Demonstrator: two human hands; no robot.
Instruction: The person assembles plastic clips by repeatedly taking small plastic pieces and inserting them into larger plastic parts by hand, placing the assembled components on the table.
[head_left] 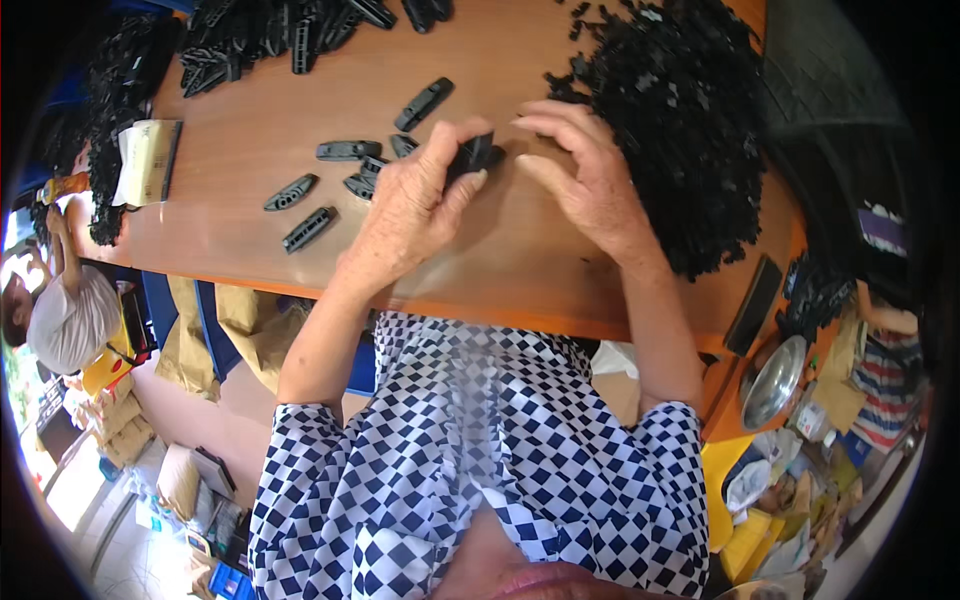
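Your left hand [405, 205] pinches a black part [478, 155] between thumb and fingers, so it juts from those fingertips toward your right, over the wooden table [480, 262]. Your right hand [595, 190] has its thumb and fingers spread, their tips just beside the part's free end, seemingly apart from it.

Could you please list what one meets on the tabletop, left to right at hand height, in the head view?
Far-left black heap, cream pad, leftmost loose black part, left hand, right hand, heap of black pieces.
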